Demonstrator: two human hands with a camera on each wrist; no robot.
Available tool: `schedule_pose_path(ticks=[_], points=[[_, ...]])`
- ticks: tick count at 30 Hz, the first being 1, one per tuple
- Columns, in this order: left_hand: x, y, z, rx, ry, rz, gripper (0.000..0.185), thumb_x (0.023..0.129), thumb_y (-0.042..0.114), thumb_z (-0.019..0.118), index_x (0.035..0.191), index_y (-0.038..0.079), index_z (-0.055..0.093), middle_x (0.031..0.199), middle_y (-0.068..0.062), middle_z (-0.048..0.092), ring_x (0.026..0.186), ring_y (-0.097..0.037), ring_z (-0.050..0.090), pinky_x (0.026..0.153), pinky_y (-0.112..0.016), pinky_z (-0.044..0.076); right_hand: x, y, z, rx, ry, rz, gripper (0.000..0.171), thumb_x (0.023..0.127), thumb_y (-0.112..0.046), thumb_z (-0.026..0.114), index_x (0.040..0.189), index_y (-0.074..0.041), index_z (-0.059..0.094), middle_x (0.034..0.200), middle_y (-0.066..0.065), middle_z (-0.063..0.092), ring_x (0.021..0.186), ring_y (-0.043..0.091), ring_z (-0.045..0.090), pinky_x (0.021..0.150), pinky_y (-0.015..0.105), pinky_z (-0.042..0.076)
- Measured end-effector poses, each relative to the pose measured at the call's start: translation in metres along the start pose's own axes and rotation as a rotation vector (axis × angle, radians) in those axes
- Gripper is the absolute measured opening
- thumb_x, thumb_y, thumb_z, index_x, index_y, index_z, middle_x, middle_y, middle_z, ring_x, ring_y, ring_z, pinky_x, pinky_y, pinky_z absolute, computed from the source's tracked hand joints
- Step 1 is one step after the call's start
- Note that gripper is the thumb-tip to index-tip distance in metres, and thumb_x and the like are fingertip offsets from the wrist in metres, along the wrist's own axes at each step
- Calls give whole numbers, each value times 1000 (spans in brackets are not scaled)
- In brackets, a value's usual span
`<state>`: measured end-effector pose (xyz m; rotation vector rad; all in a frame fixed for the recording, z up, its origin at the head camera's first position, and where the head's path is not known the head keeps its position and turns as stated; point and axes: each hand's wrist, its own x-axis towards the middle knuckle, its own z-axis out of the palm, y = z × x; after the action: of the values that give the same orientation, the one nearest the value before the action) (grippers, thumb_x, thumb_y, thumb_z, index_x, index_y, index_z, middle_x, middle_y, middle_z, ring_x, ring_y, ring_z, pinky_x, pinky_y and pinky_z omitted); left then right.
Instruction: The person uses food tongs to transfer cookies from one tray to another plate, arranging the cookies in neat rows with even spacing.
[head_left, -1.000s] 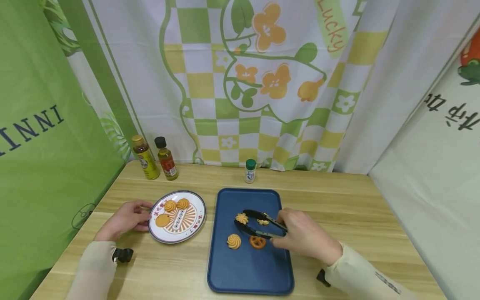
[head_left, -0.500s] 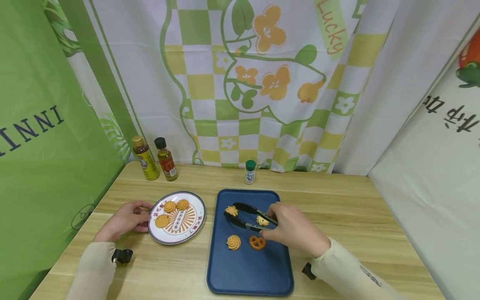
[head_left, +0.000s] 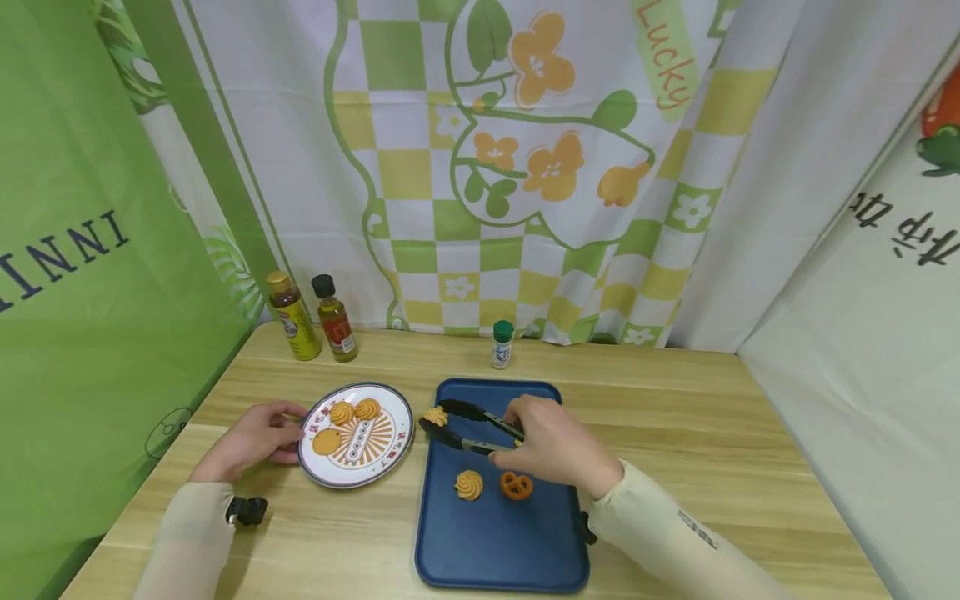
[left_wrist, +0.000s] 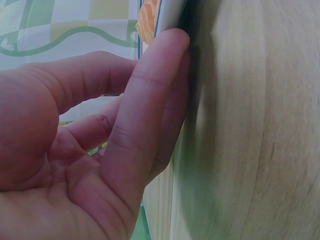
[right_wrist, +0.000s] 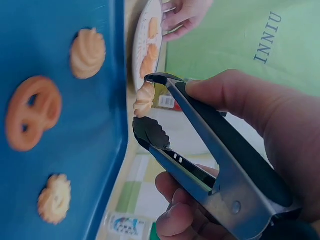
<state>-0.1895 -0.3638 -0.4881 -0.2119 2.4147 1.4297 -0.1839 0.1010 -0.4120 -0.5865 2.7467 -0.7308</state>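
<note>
My right hand (head_left: 558, 442) grips black-handled tongs (head_left: 465, 425), whose tips pinch a small flower-shaped cookie (head_left: 436, 416) over the left edge of the blue tray (head_left: 498, 554). The right wrist view shows this cookie (right_wrist: 144, 100) clamped between black scalloped tips. On the tray lie a swirl cookie (head_left: 468, 485), a pretzel (head_left: 516, 486) and another flower-shaped cookie (right_wrist: 55, 199), mostly hidden by my hand in the head view. My left hand (head_left: 251, 442) holds the left rim of a white patterned plate (head_left: 378, 467). Two swirl cookies (head_left: 355, 412) and a round biscuit (head_left: 326, 442) sit on it.
Two sauce bottles, a yellow-labelled one (head_left: 294, 317) and a black-capped one (head_left: 335, 319), stand at the back left of the wooden table (head_left: 675, 400). Behind the tray is a green-capped shaker (head_left: 502, 345). Curtains hang along the back and sides.
My right hand has carried the tongs and the pinched cookie leftward, from the middle of the tray to its left edge. My left hand and the plate have stayed in place.
</note>
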Motion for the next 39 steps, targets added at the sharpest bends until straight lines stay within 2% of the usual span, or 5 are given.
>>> schedule_pose_path(ticks=[16,24,28,34,39], points=[[-2,-3,-4,-11,-20,2,50,110,-5,58,156,-18,43,116,-24,69,87,-20,75,79,-33,75,38,-45,25,8,-56,-133,51,94,-40,90,129,-6,75,120,10,77,74,11,57,75,32,56],[1,-1,-2,-23,-33,4,50,110,-5,58,156,-18,42,117,-25,69,87,-20,76,80,-34,75,50,-62,39,20,-57,-180,35,90,-30,90,91,-15,59,77,-4,42,59,10,33,55,25,28],[0,-1,-2,-32,-35,7,50,110,-5,58,156,-18,42,118,-25,69,87,-20,76,81,-34,76,54,-68,47,-12,-43,-194,31,88,-32,92,101,-13,71,83,-5,56,65,9,44,56,22,36],[0,-1,-1,-42,-38,12,51,109,-6,58,156,-19,42,117,-25,69,88,-20,76,81,-34,76,60,-73,56,-55,-45,-196,30,87,-31,90,99,-9,74,80,-4,52,66,10,44,55,23,36],[0,-2,-2,-45,-38,10,50,110,-6,58,156,-19,42,117,-24,69,87,-19,76,80,-34,76,61,-74,59,-93,-29,-210,39,87,-33,91,112,-6,76,92,-2,67,74,11,52,62,23,46]])
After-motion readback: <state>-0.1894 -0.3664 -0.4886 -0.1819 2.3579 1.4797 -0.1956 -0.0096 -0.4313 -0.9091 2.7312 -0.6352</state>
